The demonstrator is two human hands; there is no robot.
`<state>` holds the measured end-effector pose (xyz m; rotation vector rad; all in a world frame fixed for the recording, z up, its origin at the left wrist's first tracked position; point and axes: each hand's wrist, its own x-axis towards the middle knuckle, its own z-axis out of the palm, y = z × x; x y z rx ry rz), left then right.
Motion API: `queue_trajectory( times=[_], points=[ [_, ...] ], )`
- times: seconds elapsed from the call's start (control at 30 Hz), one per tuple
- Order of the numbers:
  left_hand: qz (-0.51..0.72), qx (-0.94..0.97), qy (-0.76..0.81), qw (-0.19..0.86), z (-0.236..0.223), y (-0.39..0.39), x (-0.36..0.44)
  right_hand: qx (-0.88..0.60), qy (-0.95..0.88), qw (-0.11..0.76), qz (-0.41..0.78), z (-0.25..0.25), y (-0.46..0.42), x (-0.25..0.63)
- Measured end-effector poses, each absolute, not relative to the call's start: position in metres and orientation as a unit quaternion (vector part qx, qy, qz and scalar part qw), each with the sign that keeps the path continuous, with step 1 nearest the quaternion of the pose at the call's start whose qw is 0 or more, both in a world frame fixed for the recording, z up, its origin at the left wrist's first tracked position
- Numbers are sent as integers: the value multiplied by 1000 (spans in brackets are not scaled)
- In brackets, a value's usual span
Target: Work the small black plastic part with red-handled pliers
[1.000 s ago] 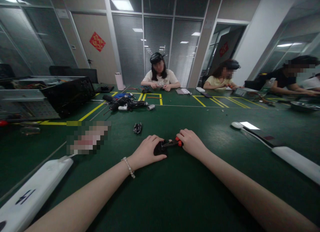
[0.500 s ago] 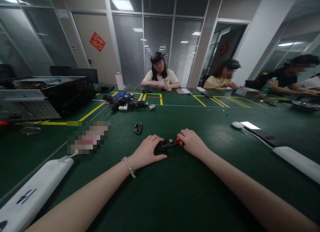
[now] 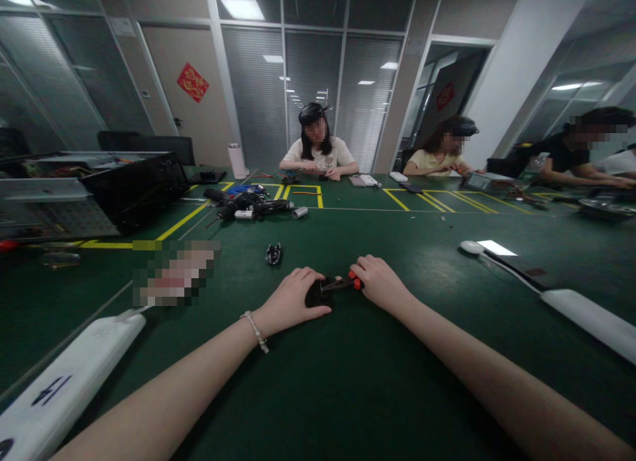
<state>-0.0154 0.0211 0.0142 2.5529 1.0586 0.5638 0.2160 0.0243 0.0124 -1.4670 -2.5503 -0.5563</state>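
Observation:
Near the middle of the green table, my left hand [image 3: 293,295] grips a small black part [image 3: 316,294] between thumb and fingers; its exact kind is too dark to tell. My right hand [image 3: 380,277] is closed round the red handles of a pair of pliers [image 3: 340,284]. The pliers' dark jaws point left and touch the black part, and my right fingers partly cover the handles. Beyond my left hand, a small black and silver piece [image 3: 273,254] lies on the table.
A pile of black cables [image 3: 258,204] lies farther back, and an open computer case [image 3: 89,193] stands at the left. White power banks flank my arms, one on the left [image 3: 74,375], one on the right [image 3: 591,322]. Several people sit along the far side.
Both hands hold nearly the same place; the pliers stay at the black part, with the handles shifted very slightly left.

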Motion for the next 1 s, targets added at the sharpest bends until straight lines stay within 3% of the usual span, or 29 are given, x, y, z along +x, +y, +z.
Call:
queue_trajectory(
  times=[1.0],
  points=[
    [198,894,368,160,13,22,-16,-490,-848,70,-188,14,23,214]
  ],
)
